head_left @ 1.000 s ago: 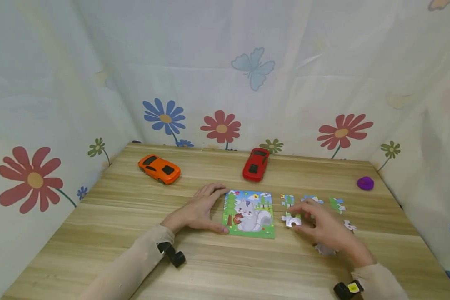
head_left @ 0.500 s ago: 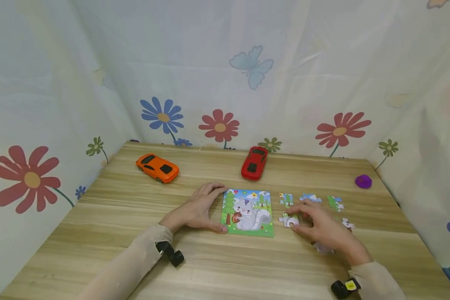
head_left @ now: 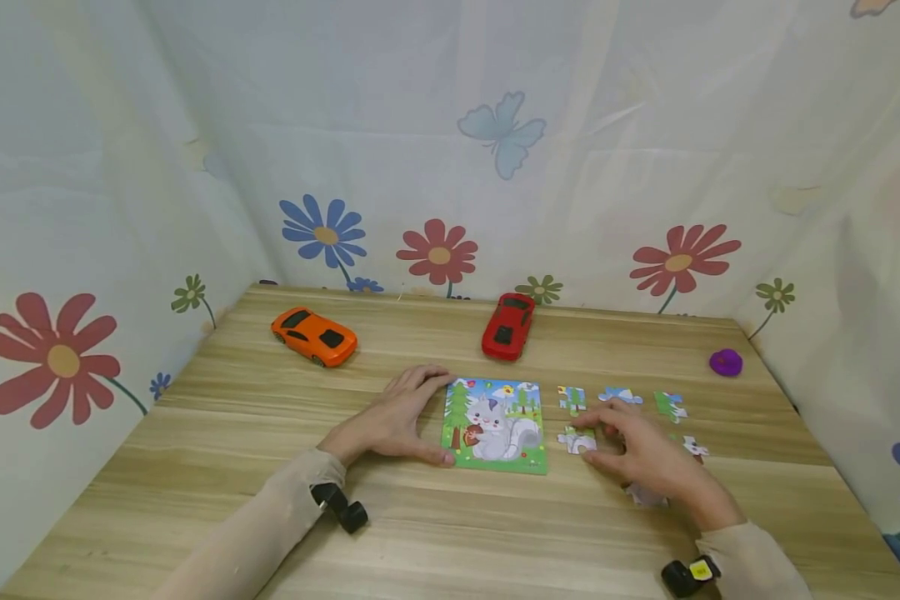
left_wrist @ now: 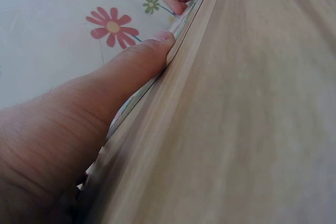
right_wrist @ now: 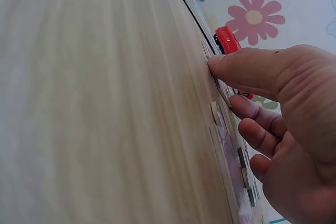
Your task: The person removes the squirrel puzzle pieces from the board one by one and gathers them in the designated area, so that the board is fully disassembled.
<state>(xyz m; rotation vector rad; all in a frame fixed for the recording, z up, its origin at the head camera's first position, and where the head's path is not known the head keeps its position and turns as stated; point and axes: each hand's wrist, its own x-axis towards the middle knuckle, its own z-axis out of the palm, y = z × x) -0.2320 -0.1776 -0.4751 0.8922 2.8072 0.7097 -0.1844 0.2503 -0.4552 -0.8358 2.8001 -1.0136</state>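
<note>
A square picture board (head_left: 493,427) with a grey squirrel lies on the table. My left hand (head_left: 393,421) spans its left edge, fingertips at the upper corner and the thumb (left_wrist: 157,43) on the lower one. To the right of the board, my right hand (head_left: 645,450) pinches a grey-and-white jigsaw piece (head_left: 574,441) by its right side, close to the tabletop. Its thumb (right_wrist: 247,69) shows at the piece's near edge in the right wrist view. Other jigsaw pieces lie around this hand: a tree piece (head_left: 572,398), a blue piece (head_left: 617,395) and a green piece (head_left: 671,406).
Behind the board stand an orange toy car (head_left: 315,336) and a red toy car (head_left: 507,327). A small purple object (head_left: 725,362) sits at the far right. Another jigsaw piece (head_left: 647,496) is partly hidden under the right hand. A flowered curtain (head_left: 390,150) encloses the wooden table (head_left: 450,542).
The right hand and its jigsaw piece have shifted slightly left, toward the board, then stayed nearly still. The left hand keeps its place at the board. The head view has tilted slightly.
</note>
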